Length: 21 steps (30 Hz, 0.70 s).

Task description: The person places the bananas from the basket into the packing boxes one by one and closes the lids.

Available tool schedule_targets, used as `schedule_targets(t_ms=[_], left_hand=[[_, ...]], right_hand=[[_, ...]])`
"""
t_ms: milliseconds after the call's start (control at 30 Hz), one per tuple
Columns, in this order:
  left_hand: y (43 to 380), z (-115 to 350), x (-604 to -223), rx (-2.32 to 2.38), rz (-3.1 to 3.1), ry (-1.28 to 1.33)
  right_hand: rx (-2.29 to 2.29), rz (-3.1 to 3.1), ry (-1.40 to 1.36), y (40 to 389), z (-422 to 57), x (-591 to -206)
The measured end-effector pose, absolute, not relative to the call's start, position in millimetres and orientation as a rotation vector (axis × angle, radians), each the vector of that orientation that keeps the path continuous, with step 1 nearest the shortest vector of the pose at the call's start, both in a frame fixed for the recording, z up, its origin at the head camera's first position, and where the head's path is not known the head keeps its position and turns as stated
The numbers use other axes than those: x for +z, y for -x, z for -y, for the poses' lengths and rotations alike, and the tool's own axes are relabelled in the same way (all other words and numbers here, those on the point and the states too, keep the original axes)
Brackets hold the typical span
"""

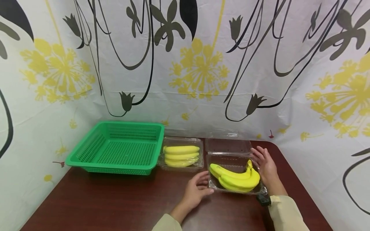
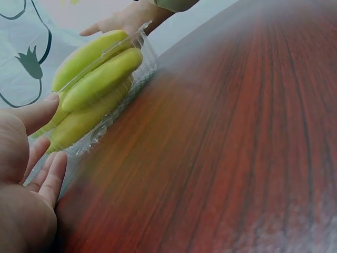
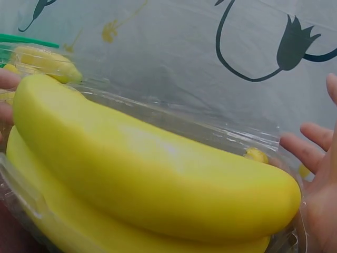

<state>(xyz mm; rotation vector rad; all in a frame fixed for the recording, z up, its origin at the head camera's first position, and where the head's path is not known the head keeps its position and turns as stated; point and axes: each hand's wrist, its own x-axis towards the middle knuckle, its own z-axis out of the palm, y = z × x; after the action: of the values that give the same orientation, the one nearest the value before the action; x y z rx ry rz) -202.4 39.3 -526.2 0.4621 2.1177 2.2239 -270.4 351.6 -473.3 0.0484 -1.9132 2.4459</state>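
A bunch of yellow bananas (image 1: pixel 240 183) lies in a clear plastic clamshell box (image 1: pixel 213 186), whose lid (image 1: pixel 228 146) is folded back toward the wall. At the box's left side is my left hand (image 1: pixel 194 191), thumb and fingers spread, fingertips right at the plastic edge. My right hand (image 1: pixel 266 167) stands at the opposite side with its fingers extended upward beside the rim. In the right wrist view, the bananas (image 3: pixel 158 174) fill most of the picture between both hands. The left wrist view shows the thumb and fingers reaching around one end of the box (image 2: pixel 150 52).
Left of the open box is a second clear box (image 1: pixel 200 143), lid down, with several bananas (image 1: pixel 181 157) inside. A green slotted basket (image 1: pixel 115 168) stands farther left on the dark red-brown table (image 1: pixel 115 202). A patterned sheet (image 1: pixel 185 70) hangs behind the table.
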Motion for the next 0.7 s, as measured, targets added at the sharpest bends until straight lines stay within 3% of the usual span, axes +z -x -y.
schedule_targets(t_ms=[700], left_hand=[[203.0, -34.9, -527.0, 2.231, -2.058, -0.533]], right_hand=[[2.424, 1.650, -0.152, 266.8, -353.3, -476.2]])
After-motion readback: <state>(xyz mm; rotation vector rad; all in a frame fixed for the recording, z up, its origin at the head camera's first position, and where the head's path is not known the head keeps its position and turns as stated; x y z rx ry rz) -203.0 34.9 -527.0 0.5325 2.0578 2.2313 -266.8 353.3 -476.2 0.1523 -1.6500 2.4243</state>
